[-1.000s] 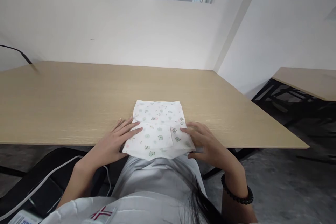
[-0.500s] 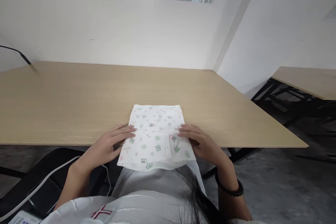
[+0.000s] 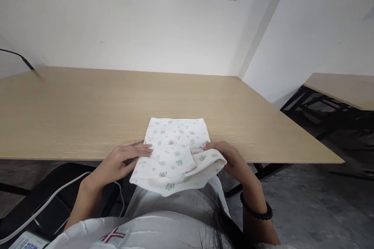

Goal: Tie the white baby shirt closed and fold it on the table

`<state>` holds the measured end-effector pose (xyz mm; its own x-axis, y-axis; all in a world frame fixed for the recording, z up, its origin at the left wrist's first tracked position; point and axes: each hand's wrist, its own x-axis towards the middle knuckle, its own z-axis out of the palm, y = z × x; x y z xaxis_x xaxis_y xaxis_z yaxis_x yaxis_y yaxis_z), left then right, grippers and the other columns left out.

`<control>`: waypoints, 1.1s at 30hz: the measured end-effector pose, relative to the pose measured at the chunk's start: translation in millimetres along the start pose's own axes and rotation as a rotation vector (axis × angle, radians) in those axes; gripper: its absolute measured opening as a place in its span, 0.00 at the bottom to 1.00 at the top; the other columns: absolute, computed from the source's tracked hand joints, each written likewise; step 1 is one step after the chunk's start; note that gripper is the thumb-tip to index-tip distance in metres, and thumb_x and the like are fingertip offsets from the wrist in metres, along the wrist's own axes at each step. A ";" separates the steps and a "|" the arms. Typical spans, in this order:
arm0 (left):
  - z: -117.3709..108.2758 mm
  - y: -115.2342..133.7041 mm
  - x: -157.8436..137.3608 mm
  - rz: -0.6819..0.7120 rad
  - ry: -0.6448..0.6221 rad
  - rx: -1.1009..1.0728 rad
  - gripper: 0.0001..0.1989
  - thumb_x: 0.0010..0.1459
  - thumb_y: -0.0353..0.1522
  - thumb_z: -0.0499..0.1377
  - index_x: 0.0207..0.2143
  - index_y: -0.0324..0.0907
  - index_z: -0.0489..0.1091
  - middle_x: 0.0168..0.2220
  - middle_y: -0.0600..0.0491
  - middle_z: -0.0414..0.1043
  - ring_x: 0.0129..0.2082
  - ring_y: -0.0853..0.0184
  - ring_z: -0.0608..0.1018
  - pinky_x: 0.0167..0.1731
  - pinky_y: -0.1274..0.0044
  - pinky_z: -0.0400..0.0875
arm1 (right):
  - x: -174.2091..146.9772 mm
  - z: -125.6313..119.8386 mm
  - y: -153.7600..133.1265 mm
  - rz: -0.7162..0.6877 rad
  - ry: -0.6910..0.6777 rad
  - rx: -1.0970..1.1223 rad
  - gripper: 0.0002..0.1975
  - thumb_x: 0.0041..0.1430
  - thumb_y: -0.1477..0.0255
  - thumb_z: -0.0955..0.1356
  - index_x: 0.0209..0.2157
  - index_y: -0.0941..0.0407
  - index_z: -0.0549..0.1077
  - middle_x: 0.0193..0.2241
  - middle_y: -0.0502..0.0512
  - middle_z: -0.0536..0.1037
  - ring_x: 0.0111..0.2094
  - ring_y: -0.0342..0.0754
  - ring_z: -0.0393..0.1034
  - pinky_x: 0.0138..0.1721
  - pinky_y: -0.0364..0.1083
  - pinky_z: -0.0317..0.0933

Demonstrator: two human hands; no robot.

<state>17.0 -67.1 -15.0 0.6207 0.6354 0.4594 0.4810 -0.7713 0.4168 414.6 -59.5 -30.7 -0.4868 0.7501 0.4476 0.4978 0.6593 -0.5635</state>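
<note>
A folded white cloth (image 3: 171, 163) printed with small green bears lies at the desk's front edge, its near part reaching over my lap. My left hand (image 3: 124, 161) has its long fingers stretched over the cloth's left edge, with the thumb tucked at that edge and its tip hidden. At the right edge, my right hand (image 3: 229, 157) is closed on the fabric. Beside it, the near right corner is lifted and curled inward, making a loose fold. The far half of the cloth lies flat.
The wooden desk (image 3: 117, 101) runs back to a white partition (image 3: 146, 31). A black cable (image 3: 27, 63) rises at the far left. To the right stands another desk (image 3: 344, 87). A black chair (image 3: 67, 175) and a white cord (image 3: 49, 200) are at the lower left.
The cloth's near right part was flat and is now raised and folded inward by my right hand. My left hand has barely moved.
</note>
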 end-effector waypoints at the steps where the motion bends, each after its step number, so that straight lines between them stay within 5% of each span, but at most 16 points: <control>1: 0.7 0.7 0.0 -0.032 0.007 -0.044 0.14 0.64 0.27 0.54 0.48 0.46 0.75 0.47 0.51 0.80 0.51 0.63 0.80 0.55 0.69 0.72 | -0.6 -0.9 -1.7 0.006 0.010 0.012 0.13 0.63 0.74 0.64 0.48 0.52 0.74 0.47 0.56 0.81 0.48 0.55 0.75 0.49 0.53 0.65; 4: 4.7 2.7 4.4 -0.176 0.044 -0.135 0.11 0.63 0.31 0.55 0.44 0.42 0.74 0.43 0.48 0.81 0.43 0.61 0.82 0.43 0.74 0.76 | 2.6 -1.6 -6.6 0.046 0.050 0.064 0.11 0.63 0.72 0.63 0.43 0.54 0.75 0.42 0.55 0.82 0.42 0.53 0.76 0.43 0.49 0.65; 8: 13.6 3.7 26.2 -0.447 0.177 -0.140 0.13 0.63 0.40 0.54 0.33 0.40 0.70 0.26 0.52 0.75 0.26 0.65 0.76 0.27 0.77 0.69 | 21.7 5.1 -5.4 0.270 0.240 0.024 0.13 0.65 0.65 0.63 0.29 0.56 0.71 0.20 0.48 0.72 0.23 0.46 0.66 0.26 0.43 0.56; 10: 16.9 3.5 39.9 -0.583 0.172 -0.186 0.16 0.63 0.44 0.52 0.36 0.40 0.69 0.24 0.55 0.71 0.23 0.67 0.72 0.22 0.78 0.63 | 33.9 10.6 -1.6 0.386 0.299 0.010 0.15 0.64 0.61 0.63 0.27 0.55 0.68 0.17 0.46 0.66 0.20 0.44 0.59 0.23 0.43 0.51; 14: 18.6 0.3 51.8 -0.725 0.163 -0.309 0.21 0.60 0.45 0.55 0.49 0.40 0.64 0.24 0.56 0.71 0.21 0.69 0.69 0.21 0.80 0.59 | 49.1 18.2 2.5 0.506 0.303 0.056 0.13 0.60 0.61 0.67 0.39 0.55 0.69 0.22 0.47 0.71 0.23 0.45 0.63 0.28 0.44 0.56; 18: 17.1 -1.9 43.8 -0.724 0.179 -0.405 0.27 0.58 0.43 0.58 0.56 0.43 0.57 0.19 0.64 0.61 0.18 0.72 0.61 0.21 0.82 0.54 | 49.5 18.6 0.5 0.518 0.279 0.047 0.18 0.59 0.63 0.66 0.49 0.55 0.68 0.26 0.48 0.72 0.23 0.44 0.62 0.30 0.45 0.58; 22: 14.4 3.1 39.0 -0.670 0.166 -0.446 0.29 0.61 0.40 0.56 0.62 0.46 0.53 0.20 0.65 0.56 0.19 0.73 0.58 0.22 0.83 0.53 | 46.1 16.9 2.1 0.437 0.239 0.068 0.16 0.62 0.64 0.64 0.49 0.55 0.71 0.23 0.45 0.64 0.22 0.44 0.59 0.27 0.44 0.55; 26: 13.2 5.9 36.1 -0.605 0.143 -0.371 0.18 0.61 0.41 0.55 0.47 0.40 0.72 0.22 0.60 0.58 0.21 0.74 0.60 0.21 0.82 0.53 | 44.6 15.5 6.2 0.379 0.161 0.073 0.15 0.64 0.62 0.62 0.44 0.54 0.75 0.20 0.46 0.62 0.22 0.45 0.58 0.25 0.44 0.54; 33: 15.6 7.8 28.2 -0.612 0.175 -0.143 0.15 0.59 0.40 0.56 0.39 0.39 0.77 0.22 0.58 0.62 0.21 0.72 0.64 0.20 0.81 0.58 | 47.8 15.6 6.0 0.342 0.108 -0.063 0.17 0.64 0.64 0.63 0.47 0.56 0.77 0.35 0.57 0.74 0.31 0.49 0.67 0.38 0.50 0.65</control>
<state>47.9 -55.8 -11.0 0.1447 0.9642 0.2221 0.6206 -0.2633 0.7386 383.1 -20.5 -23.6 -0.2078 0.9265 0.3137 0.6636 0.3691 -0.6507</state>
